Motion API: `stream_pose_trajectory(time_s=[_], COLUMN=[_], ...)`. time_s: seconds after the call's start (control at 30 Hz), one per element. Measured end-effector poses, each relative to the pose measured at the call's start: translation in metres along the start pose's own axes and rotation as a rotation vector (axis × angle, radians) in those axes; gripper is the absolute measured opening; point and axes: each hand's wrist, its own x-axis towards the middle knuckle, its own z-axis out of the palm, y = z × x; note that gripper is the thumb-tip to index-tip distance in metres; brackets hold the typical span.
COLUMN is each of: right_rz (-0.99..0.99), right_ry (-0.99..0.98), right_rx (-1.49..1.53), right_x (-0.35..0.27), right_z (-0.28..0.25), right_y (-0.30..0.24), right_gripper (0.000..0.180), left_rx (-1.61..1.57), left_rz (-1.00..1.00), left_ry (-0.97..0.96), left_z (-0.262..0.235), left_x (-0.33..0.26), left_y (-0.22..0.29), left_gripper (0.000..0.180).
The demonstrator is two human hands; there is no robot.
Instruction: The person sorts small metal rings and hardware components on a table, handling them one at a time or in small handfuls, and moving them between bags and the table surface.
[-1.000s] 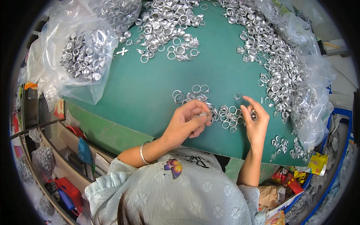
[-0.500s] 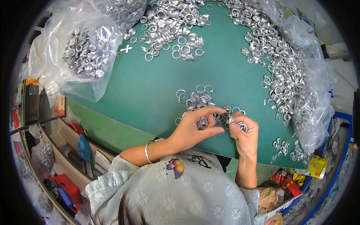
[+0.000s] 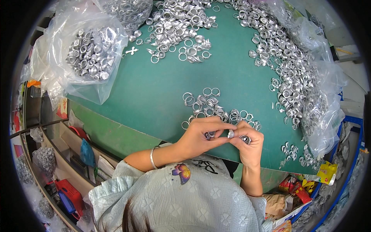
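Observation:
Silver metal rings [image 3: 210,135] sit in the curled fingers of my left hand [image 3: 197,133], whose thumb and index finger reach toward my right hand [image 3: 250,145]. More silver rings [image 3: 245,139] are tucked in the fingers of my right hand. Between the fingertips of both hands one silver ring [image 3: 231,133] is pinched; its far side is covered. Just beyond my hands, a loose group of rings [image 3: 208,102] lies on the green tabletop [image 3: 154,87], and my fingers partly hide its near part.
A large heap of rings [image 3: 177,25] lies at the far side, beside a small silver cross [image 3: 131,50]. Another long heap [image 3: 295,75] runs down the right, against clear plastic [image 3: 330,104]. At the left stands a clear bag [image 3: 102,89] of rings. Small pieces [image 3: 290,150] lie near right.
My hands have come together. My right hand has moved slightly left and down with its ring, and the left thumb and index finger have closed in to meet it.

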Motion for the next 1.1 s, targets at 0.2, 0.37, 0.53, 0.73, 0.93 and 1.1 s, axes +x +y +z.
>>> stream_pose_trajectory(time_s=[0.2, 0.37, 0.53, 0.73, 0.93, 1.1], right_rz=[0.091, 0.258, 0.451, 0.309, 0.225, 0.238], right_ry=[0.047, 0.065, 0.061, 0.324, 0.445, 0.222], right_rx=[0.195, 0.468, 0.58, 0.647, -0.79, -1.169], right_x=[-0.006, -0.012, -0.014, -0.012, -0.026, -0.025], right_z=[-0.001, 0.006, 0.007, -0.044, -0.067, -0.05], right_y=[0.008, 0.011, 0.011, -0.004, 0.008, 0.009], right_gripper=[0.023, 0.045, 0.024, 0.022, 0.03, 0.04], left_rx=[-0.021, 0.154, 0.195, 0.027, 0.012, 0.023], left_rz=[-0.015, 0.032, 0.056, -0.065, -0.08, -0.145], left_ry=[-0.015, -0.085, -0.064, 0.017, 0.02, 0.005], left_z=[0.001, 0.002, 0.007, -0.004, -0.002, 0.0], left_x=[0.001, -0.001, -0.001, 0.001, 0.001, 0.001], left_y=[0.002, 0.005, 0.005, 0.002, -0.002, 0.002], left_gripper=[0.032, 0.037, 0.045, 0.03, 0.023, 0.022])
